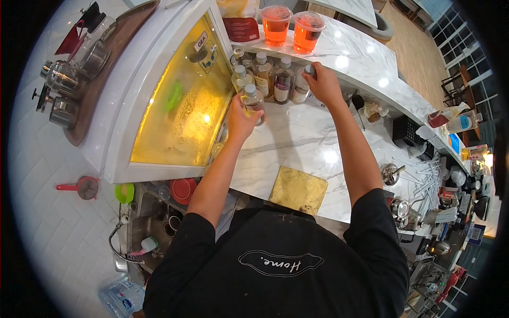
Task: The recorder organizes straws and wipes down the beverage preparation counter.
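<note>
My left hand [241,122] is wrapped around a clear glass bottle [253,101] with a pale grey cap, at the front of a cluster of bottles. With its fingers at the cap, my right hand [324,82] grips another labelled bottle [300,88] at the right end of the row. Between them stand a dark bottle [283,81] with a purple-and-white label and an amber bottle [263,75]. Behind the left-hand bottle are a yellowish bottle [241,78] and one with a numbered cap [239,58]. All are on the white marbled counter [294,131].
Two lidded plastic cups of orange-red drink [276,30] [307,35] stand on the raised ledge [354,51]. A yellow-lit glass-door fridge [175,103] borders the left side. A folded yellow cloth [300,189] lies near the counter's front edge. Scattered straws [423,179] lie right; a sink [155,218] sits lower left.
</note>
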`<state>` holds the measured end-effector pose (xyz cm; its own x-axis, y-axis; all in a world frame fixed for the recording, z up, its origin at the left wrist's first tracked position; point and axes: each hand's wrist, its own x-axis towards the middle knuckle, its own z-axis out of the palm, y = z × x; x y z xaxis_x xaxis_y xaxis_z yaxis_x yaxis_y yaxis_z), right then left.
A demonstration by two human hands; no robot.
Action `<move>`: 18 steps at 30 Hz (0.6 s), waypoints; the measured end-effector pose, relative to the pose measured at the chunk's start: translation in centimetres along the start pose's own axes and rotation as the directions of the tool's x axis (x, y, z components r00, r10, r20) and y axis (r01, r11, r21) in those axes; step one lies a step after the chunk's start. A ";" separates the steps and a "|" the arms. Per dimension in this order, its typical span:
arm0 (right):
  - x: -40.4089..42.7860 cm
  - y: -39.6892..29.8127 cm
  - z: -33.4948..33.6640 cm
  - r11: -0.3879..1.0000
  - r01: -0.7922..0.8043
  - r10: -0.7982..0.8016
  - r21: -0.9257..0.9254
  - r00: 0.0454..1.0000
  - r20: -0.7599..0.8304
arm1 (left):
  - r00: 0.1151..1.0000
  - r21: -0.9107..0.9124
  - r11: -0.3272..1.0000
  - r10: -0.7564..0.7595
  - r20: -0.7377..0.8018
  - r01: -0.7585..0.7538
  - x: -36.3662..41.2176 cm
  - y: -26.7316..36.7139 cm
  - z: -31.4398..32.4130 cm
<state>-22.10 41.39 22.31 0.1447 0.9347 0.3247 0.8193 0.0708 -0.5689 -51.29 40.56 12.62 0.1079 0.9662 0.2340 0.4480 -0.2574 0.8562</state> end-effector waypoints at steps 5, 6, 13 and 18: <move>-0.1 0.6 0.2 0.998 -0.053 0.052 0.038 0.998 0.024 | 0.999 0.006 1.000 -0.021 -0.036 0.021 -0.4 0.0 0.6; -0.1 0.6 0.1 0.998 -0.058 0.057 0.038 0.998 0.021 | 0.999 0.027 0.999 -0.039 -0.037 0.040 -0.5 -0.1 0.6; 0.1 1.4 -0.2 0.997 -0.071 0.071 0.017 0.997 0.005 | 0.997 0.039 0.997 -0.072 0.001 0.072 -0.8 0.7 0.3; 0.1 1.3 -0.5 0.997 -0.069 0.068 0.037 0.997 0.041 | 0.997 0.047 0.997 -0.060 0.038 0.058 -1.3 1.2 0.4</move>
<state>-20.73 41.37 22.00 0.1768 0.9508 0.2543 0.7865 0.0189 -0.6174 -50.54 39.03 13.15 0.1147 0.9797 0.1646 0.4948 -0.2000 0.8457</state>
